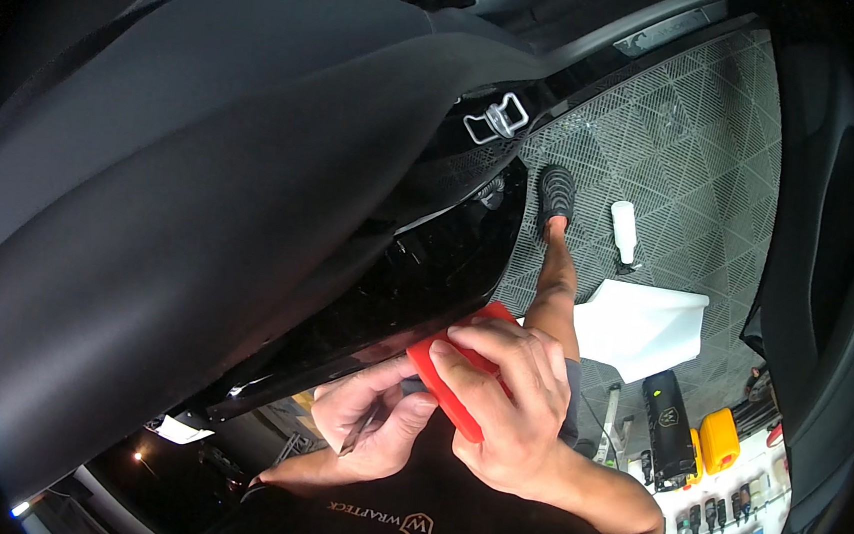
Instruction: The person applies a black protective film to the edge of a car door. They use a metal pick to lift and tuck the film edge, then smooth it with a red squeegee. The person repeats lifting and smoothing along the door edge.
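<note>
My right hand (522,400) is closed round a flat red squeegee (456,402), its fingers spread over the top. The squeegee's left edge lies close against my left hand (370,418). That hand is closed on a thin dark blade-like tool (358,432), whose exact kind I cannot make out. Both hands are at the lower edge of a glossy black car sill panel (448,254), in front of my black shirt. Whether the squeegee touches the panel is hidden by my fingers.
A dark car seat (206,139) fills the left, with a metal door striker (499,120) beyond it. On the grey tiled floor (698,138) lie a white bottle (623,232) and a white sheet (642,334). A black case (670,427) and yellow container (720,439) stand lower right, beside the open door (840,249).
</note>
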The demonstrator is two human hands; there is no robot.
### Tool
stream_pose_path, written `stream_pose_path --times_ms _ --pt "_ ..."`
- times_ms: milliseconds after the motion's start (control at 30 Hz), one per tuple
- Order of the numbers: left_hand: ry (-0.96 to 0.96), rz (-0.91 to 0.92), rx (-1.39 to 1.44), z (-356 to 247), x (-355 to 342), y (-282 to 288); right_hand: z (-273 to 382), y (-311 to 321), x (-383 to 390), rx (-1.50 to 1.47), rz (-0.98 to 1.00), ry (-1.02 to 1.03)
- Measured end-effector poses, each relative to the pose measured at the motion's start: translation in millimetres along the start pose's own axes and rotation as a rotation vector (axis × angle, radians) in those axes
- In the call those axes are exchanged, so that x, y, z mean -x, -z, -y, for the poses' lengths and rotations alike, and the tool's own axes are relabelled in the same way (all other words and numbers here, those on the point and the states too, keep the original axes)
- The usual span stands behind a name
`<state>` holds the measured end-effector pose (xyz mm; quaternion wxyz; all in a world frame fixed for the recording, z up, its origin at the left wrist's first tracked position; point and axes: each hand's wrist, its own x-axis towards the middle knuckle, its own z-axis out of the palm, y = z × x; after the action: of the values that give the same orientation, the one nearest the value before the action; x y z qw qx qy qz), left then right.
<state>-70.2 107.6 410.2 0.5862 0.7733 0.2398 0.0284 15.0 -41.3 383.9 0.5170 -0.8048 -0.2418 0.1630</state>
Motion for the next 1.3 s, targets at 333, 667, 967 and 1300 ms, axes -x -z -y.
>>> stream_pose_path --times_ms 333,667,967,1300 --pt "0.025 -0.045 -0.035 1.1 5.0 -3.6 0.6 8.9 -18.3 -0.083 0.058 -0.076" --pt "0.075 -0.075 -0.094 1.4 12.4 -10.0 -32.5 12.3 11.3 -0.057 -0.072 -0.035" --pt "0.071 -0.087 -0.123 5.1 16.9 -5.5 -26.9 -0.2 -3.7 -0.08 -0.031 0.017" --pt "0.061 -0.062 -0.065 1.1 11.9 -7.5 -17.6 -15.5 -7.5 0.032 -0.136 0.025"
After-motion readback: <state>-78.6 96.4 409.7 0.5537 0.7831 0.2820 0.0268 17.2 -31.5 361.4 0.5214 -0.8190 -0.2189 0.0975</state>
